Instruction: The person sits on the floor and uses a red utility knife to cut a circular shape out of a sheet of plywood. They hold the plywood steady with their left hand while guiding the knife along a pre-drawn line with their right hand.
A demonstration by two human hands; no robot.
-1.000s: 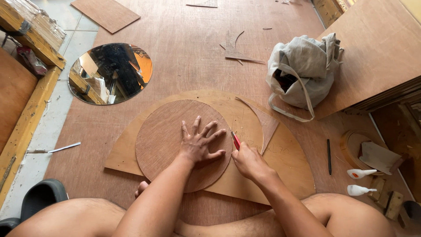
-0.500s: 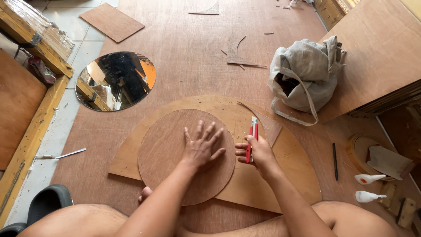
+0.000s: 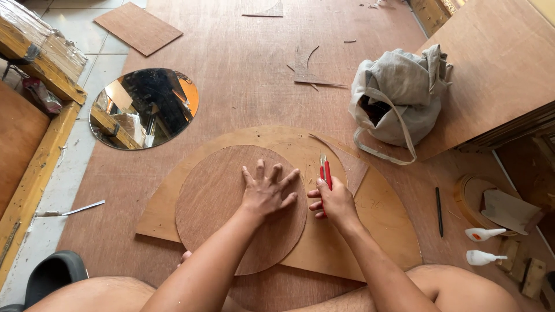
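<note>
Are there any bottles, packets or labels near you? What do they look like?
Two small white squeeze bottles, lying on their sides on the floor at the right; one has an orange mark.
Clear-wrapped bundle on the wooden frame, upper left.
No signs or screens in view.

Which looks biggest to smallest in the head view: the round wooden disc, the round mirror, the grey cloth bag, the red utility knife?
1. round wooden disc
2. round mirror and grey cloth bag: look alike, no ranking
3. red utility knife
</note>
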